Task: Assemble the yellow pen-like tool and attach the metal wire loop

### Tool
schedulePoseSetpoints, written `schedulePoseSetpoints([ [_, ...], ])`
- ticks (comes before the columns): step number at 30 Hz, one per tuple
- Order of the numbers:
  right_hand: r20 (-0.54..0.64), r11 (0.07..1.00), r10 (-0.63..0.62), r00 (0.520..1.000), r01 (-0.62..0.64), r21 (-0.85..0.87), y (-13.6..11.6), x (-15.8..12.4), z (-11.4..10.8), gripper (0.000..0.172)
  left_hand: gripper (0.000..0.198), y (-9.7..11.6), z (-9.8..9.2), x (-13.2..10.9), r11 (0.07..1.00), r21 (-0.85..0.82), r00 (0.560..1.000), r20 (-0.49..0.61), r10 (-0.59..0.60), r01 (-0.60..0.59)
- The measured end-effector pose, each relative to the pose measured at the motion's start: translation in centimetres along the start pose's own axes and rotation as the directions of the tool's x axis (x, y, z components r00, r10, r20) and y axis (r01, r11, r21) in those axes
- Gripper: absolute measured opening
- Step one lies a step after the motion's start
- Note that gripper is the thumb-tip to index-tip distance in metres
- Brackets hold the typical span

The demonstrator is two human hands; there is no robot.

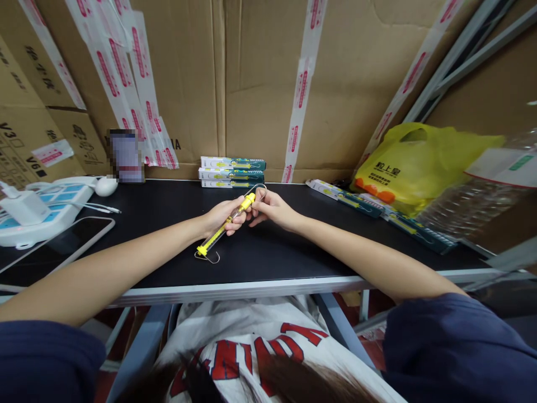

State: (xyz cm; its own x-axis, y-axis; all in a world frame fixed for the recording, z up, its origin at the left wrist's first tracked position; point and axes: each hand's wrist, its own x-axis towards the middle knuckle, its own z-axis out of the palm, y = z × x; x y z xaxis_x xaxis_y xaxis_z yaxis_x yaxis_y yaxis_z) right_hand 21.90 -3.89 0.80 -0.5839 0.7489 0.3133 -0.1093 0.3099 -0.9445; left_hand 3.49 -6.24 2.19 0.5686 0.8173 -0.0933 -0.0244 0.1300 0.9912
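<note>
A yellow-and-clear tubular spring scale [215, 237] is held slantwise above the black table, a metal hook at each end. My left hand [227, 218] is wrapped around the middle of its tube. At the upper end, by the yellow cap, the fingers of my right hand [274, 210] are closed at the wire hook [262, 187]; the exact contact is partly hidden. The lower yellow end and its hook point toward me, left of centre. Just behind the hands lies a stack of slim printed boxes [232, 174] picturing a similar yellow tool.
On the left are a power strip [67, 204] with a white charger [26, 206], cables, and a tablet [59, 246]. A phone [127, 157] leans against the cardboard wall [260, 84]. At right are more slim boxes [415, 228], a yellow plastic bag [419, 162] and clear plastic bottles [470, 207].
</note>
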Motion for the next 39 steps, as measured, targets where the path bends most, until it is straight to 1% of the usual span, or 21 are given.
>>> schedulePoseSetpoints([
  [4, 0.029, 1.0, 0.015, 0.999, -0.015, 0.0, -0.1, -0.1, -0.2, 0.039, 0.045, -0.2, -0.7, 0.2, 1.0, -0.002, 0.998, 0.06, -0.005, 0.005],
  [8, 0.045, 1.0, 0.018, 0.999, -0.018, -0.009, -0.4, -0.2, -0.3, 0.039, 0.046, -0.3, -1.2, 0.3, 0.999, -0.007, 0.992, 0.115, -0.042, 0.043],
  [17, 0.106, 0.999, 0.0, 0.994, 0.005, -0.045, -0.5, -0.2, -0.6, 0.041, 0.046, 0.3, -0.9, -0.1, 0.995, -0.001, 0.986, 0.138, -0.099, 0.1],
  [20, 0.102, 0.999, 0.01, 0.995, -0.006, -0.037, -0.8, -0.3, -0.6, 0.041, 0.046, 0.2, -0.9, -0.1, 0.995, -0.009, 0.985, 0.143, -0.093, 0.095],
  [25, 0.068, 0.999, 0.03, 0.997, -0.028, -0.03, -0.7, -0.4, -0.3, 0.043, 0.045, -0.1, -1.0, 0.1, 0.999, -0.017, 0.993, 0.114, -0.034, 0.036],
  [29, 0.037, 0.997, -0.008, 0.999, 0.011, -0.074, -0.4, -0.2, -0.1, 0.043, 0.044, 0.0, -1.3, 0.1, 0.998, 0.014, 0.988, 0.137, -0.068, 0.067],
  [32, 0.02, 0.988, -0.04, 0.999, 0.042, -0.148, -0.7, -0.2, -0.7, 0.042, 0.041, 0.3, -1.2, 0.0, 0.996, 0.08, 0.992, 0.111, -0.051, 0.042],
  [35, 0.001, 0.977, -0.076, 0.997, 0.074, -0.199, -1.5, -0.2, -1.5, 0.041, 0.03, 0.7, -0.9, -0.2, 0.978, 0.203, 0.999, 0.012, 0.053, -0.054],
  [37, -0.014, 0.971, -0.094, 0.995, 0.089, -0.223, -2.0, -0.3, -1.9, 0.04, 0.019, 0.9, -0.7, -0.4, 0.93, 0.349, 0.988, -0.053, 0.147, -0.119],
  [39, -0.013, 0.965, -0.092, 0.996, 0.086, -0.246, -2.2, -0.3, -2.0, 0.039, 0.012, 1.0, -0.6, -0.6, 0.842, 0.513, 0.968, -0.079, 0.238, -0.166],
])
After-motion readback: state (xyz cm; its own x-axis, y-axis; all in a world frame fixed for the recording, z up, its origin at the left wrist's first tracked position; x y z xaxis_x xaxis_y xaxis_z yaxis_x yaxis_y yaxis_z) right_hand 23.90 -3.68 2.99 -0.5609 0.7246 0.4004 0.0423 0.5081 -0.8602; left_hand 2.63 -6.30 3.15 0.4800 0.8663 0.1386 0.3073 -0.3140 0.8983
